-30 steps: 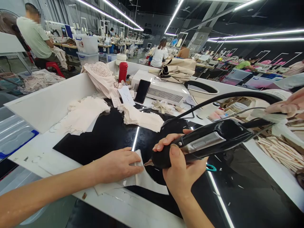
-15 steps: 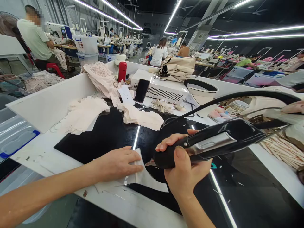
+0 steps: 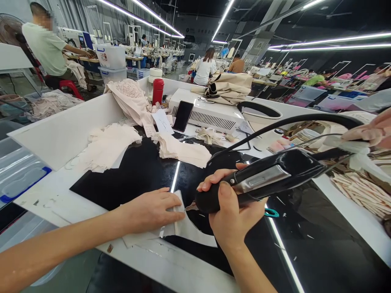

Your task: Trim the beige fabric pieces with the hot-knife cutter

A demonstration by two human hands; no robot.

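Note:
My left hand (image 3: pixel 152 209) lies flat, fingers stretched out, pressing a small white piece (image 3: pixel 179 199) against the black mat (image 3: pixel 146 179). Below it, a pale sheet with a curved edge (image 3: pixel 198 235) reaches right along the mat. My right hand (image 3: pixel 230 211) is wrapped round a black corded hand tool (image 3: pixel 262 179) with a silver lever on its side. The tool's thin metal tip (image 3: pixel 191 206) points left and meets or nearly meets the white piece's edge near my left fingertips. A teal loop (image 3: pixel 271 213) shows beside my right hand.
Stacks of cream fabric pieces (image 3: pixel 183 150) (image 3: pixel 106 144) lie farther back. Behind them are a phone (image 3: pixel 183 115), a red bottle (image 3: pixel 157 91) and a vented white box (image 3: pixel 207 110). At right, another person's hand (image 3: pixel 371 130) holds translucent material by the black cable (image 3: pixel 293 119).
My right hand has moved slightly left with the tool, bringing its tip to the white piece. The other person's hand has come further into view at right. My left hand stays put.

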